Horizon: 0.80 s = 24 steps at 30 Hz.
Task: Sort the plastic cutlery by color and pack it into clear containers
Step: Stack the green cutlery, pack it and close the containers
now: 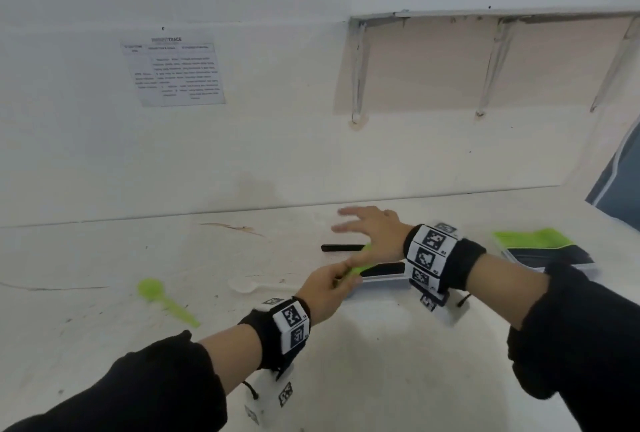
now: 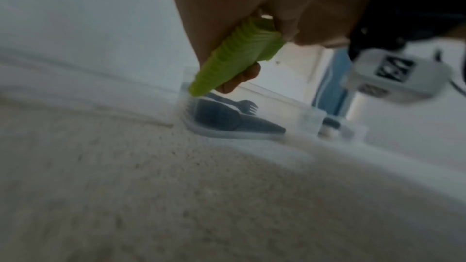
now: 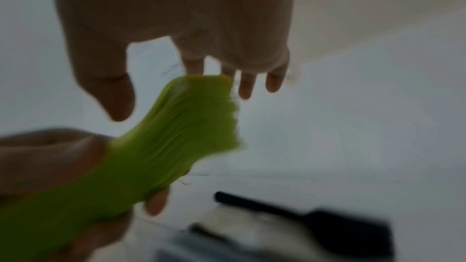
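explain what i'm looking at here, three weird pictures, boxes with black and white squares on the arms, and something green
These are a person's two bare hands, no machine. The patterned boxes are cameras strapped to each wrist, and a third camera sits on the head. The wide picture is the head view; the other two look along each hand.

The left hand grips a stack of green cutlery by the handles. The right hand is open, fingers spread above the stack, holding nothing.

On the white table lie a green spoon, a white spoon and a black piece. A clear container with black cutlery inside stands close behind the left hand. At the far right are green and dark stacks, too blurred to say more.
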Tool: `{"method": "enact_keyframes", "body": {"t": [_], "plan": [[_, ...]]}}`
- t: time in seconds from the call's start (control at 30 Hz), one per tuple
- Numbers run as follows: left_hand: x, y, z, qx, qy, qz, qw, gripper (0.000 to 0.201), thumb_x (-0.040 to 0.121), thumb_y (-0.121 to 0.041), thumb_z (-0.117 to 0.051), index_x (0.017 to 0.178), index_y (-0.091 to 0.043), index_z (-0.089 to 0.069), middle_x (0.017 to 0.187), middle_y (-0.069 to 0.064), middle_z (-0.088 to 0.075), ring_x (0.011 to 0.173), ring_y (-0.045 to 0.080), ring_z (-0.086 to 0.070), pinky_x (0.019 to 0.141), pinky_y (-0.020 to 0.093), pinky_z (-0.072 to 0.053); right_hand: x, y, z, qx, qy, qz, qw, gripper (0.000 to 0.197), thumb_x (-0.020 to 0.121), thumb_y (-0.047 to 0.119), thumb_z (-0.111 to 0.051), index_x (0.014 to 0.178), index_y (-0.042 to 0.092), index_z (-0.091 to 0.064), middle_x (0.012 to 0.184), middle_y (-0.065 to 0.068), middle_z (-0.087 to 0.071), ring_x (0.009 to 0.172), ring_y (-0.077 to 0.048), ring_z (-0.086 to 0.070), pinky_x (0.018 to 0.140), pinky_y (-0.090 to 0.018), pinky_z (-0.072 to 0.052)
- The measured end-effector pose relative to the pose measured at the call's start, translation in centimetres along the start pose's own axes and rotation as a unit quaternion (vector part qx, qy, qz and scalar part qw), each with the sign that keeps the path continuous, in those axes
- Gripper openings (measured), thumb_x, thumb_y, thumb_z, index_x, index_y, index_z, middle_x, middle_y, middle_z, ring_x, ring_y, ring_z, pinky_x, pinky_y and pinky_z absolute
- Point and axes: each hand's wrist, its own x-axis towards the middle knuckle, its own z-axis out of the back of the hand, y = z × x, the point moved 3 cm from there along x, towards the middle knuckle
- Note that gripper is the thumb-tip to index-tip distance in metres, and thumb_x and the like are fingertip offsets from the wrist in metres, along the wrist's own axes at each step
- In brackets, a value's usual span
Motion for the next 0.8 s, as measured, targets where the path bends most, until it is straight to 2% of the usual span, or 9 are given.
{"method": "enact_keyframes", "body": {"t": [0.07,0.17,0.3,0.4,0.5,0.6,0.7,0.77,0.8], "plan": [[0.4,-0.6,-0.5,0.108,0.021,-0.024,0.994,0.029,0.095,-0.026,-0.052,0.118,-0.01,-0.06,0.09,0.004,-0.057,0.081,0.016,-0.05,0.071,0.024,-0.04,0.1,-0.6,0.1,-0.099,0.078,0.004,0.992,0.056,0.085,0.054,-0.053,0.136,0.035,-0.042,0.146,0.011,-0.037,0.138,-0.015,-0.026,0.116,-0.043,-0.013],[1.1,-1.5,-0.6,0.123,0.02,-0.022,0.992,0.037,0.095,-0.031,-0.051,0.128,-0.014,-0.054,0.092,-0.002,-0.057,0.08,0.012,-0.049,0.07,0.021,-0.038,0.2,-1.5,0.5,-0.073,0.152,0.004,0.986,0.06,0.082,0.052,-0.06,0.135,0.028,-0.046,0.136,0.008,-0.05,0.126,-0.016,-0.044,0.107,-0.031,-0.034],[2.0,-1.4,-0.5,0.045,0.013,0.023,0.999,0.042,0.089,-0.029,-0.061,0.118,-0.027,-0.031,0.102,-0.001,-0.063,0.071,0.01,-0.054,0.063,0.02,-0.044,0.0,-1.9,0.7,-0.094,0.156,0.032,0.983,0.064,0.081,0.044,-0.066,0.136,0.02,-0.044,0.12,0.003,-0.061,0.109,-0.015,-0.055,0.095,-0.028,-0.043],[2.5,-1.6,-0.4,0.06,0.018,0.012,0.998,0.04,0.088,-0.026,-0.062,0.108,-0.027,-0.027,0.108,-0.001,-0.063,0.07,0.01,-0.054,0.061,0.018,-0.044,0.2,-2.6,0.3,-0.093,0.157,0.042,0.982,0.046,0.083,0.04,-0.064,0.124,0.02,-0.057,0.1,0.003,-0.061,0.095,-0.016,-0.054,0.081,-0.024,-0.041],[3.0,-1.9,0.0,0.082,-0.01,0.006,0.997,0.04,0.086,-0.033,-0.063,0.116,-0.029,-0.037,0.121,-0.002,-0.062,0.093,0.014,-0.06,0.079,0.023,-0.048,0.6,-3.4,0.3,-0.062,0.122,0.041,0.99,0.039,0.082,0.035,-0.065,0.118,0.02,-0.061,0.101,0.001,-0.062,0.092,-0.015,-0.053,0.078,-0.024,-0.039],[3.5,-1.4,1.0,0.098,-0.103,-0.009,0.99,0.051,0.086,-0.039,-0.062,0.131,-0.024,-0.043,0.13,-0.005,-0.055,0.117,0.014,-0.052,0.098,0.026,-0.04,1.2,-4.7,0.0,-0.045,0.079,0.017,0.996,0.039,0.082,0.031,-0.066,0.118,0.017,-0.06,0.112,-0.003,-0.062,0.094,-0.016,-0.052,0.081,-0.024,-0.04],[4.1,0.2,1.9,0.105,-0.129,0.029,0.986,0.093,0.071,-0.066,-0.062,0.145,-0.023,-0.027,0.15,-0.004,-0.031,0.137,0.014,-0.031,0.111,0.032,-0.023,1.8,-6.5,-0.6,-0.021,0.048,-0.035,0.998,0.041,0.083,0.032,-0.065,0.119,0.014,-0.058,0.116,-0.005,-0.06,0.102,-0.02,-0.055,0.085,-0.028,-0.043],[4.3,1.6,2.4,0.106,-0.099,0.078,0.986,0.143,0.035,-0.093,-0.049,0.15,-0.021,-0.006,0.158,-0.006,-0.009,0.144,0.014,-0.015,0.118,0.039,-0.013,2.2,-7.5,-1.5,-0.012,0.048,-0.069,0.996,0.043,0.083,0.033,-0.065,0.12,0.014,-0.057,0.119,-0.006,-0.059,0.108,-0.021,-0.055,0.09,-0.031,-0.044],[4.4,2.3,2.6,0.101,-0.083,0.098,0.987,0.157,0.022,-0.096,-0.046,0.15,-0.02,0.002,0.158,-0.005,-0.003,0.145,0.015,-0.01,0.118,0.041,-0.011,2.4,-7.9,-2.1,-0.01,0.049,-0.084,0.995,0.044,0.084,0.035,-0.064,0.121,0.013,-0.057,0.12,-0.007,-0.059,0.108,-0.022,-0.055,0.092,-0.032,-0.045]]}}
